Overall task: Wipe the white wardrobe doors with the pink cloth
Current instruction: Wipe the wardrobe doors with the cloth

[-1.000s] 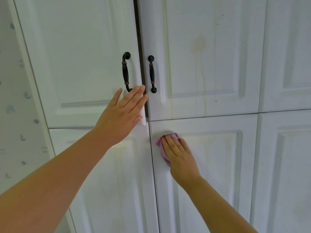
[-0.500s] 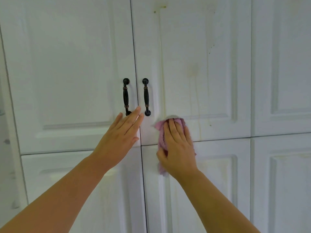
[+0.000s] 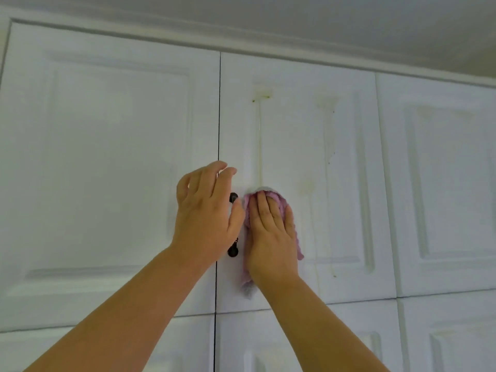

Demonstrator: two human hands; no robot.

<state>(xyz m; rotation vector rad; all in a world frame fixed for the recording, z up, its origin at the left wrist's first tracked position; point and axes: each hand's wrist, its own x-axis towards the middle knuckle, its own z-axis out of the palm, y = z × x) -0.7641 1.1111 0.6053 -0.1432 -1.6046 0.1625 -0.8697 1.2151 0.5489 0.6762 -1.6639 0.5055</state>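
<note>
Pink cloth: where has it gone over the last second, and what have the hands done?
The right hand slid the pink cloth up from the lower door onto the upper door, beside the dark handle. The left hand rose over the handles. Cloth stays pressed flat.

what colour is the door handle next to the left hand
Black, or very dark; the door handle shows in the head view.

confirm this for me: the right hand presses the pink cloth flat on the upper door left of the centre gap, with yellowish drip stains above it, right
Not quite: the door is wrong. In the head view the right hand presses the cloth flat on the upper door right of the centre gap, not left of it. The yellowish drip stains do run above it, as you said.
</note>
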